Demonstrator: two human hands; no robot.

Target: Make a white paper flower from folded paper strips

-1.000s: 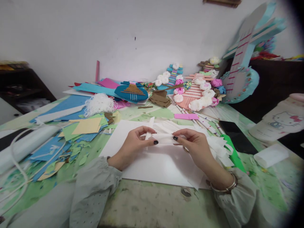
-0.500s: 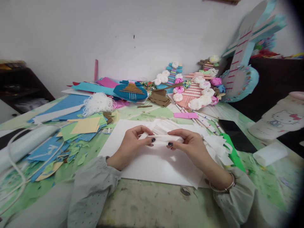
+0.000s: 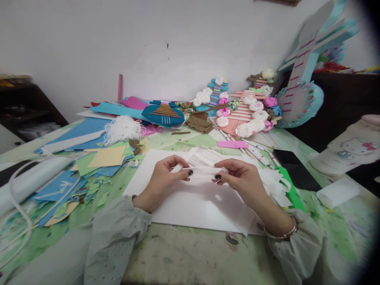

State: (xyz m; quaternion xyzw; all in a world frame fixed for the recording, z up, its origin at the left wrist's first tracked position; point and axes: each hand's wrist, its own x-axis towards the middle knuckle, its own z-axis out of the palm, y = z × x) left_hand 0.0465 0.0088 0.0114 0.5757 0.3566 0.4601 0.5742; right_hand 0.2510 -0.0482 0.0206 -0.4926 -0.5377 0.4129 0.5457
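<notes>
A pleated strip of thin white paper (image 3: 203,173), tissue-like, is stretched level between my two hands. My left hand (image 3: 168,176) pinches its left end between thumb and fingers. At the right end, my right hand (image 3: 242,180) grips it the same way, thumb in front. Beneath them lies a large white sheet (image 3: 184,208) on the table. Just beyond my fingers, more pleated white paper (image 3: 204,157) fans out; whether it joins the held strip I cannot tell.
On the left are a white string bundle (image 3: 123,130) and coloured paper scraps (image 3: 107,157). Decorated paper instruments (image 3: 243,113) stand by the wall. Rightward lie crumpled white tissue (image 3: 274,184), a black phone (image 3: 297,169), a paper roll (image 3: 338,192) and a white cup (image 3: 350,146).
My right hand has shifted slightly to the right along the strip, so the gap between my thumbs is wider. My left hand has barely moved.
</notes>
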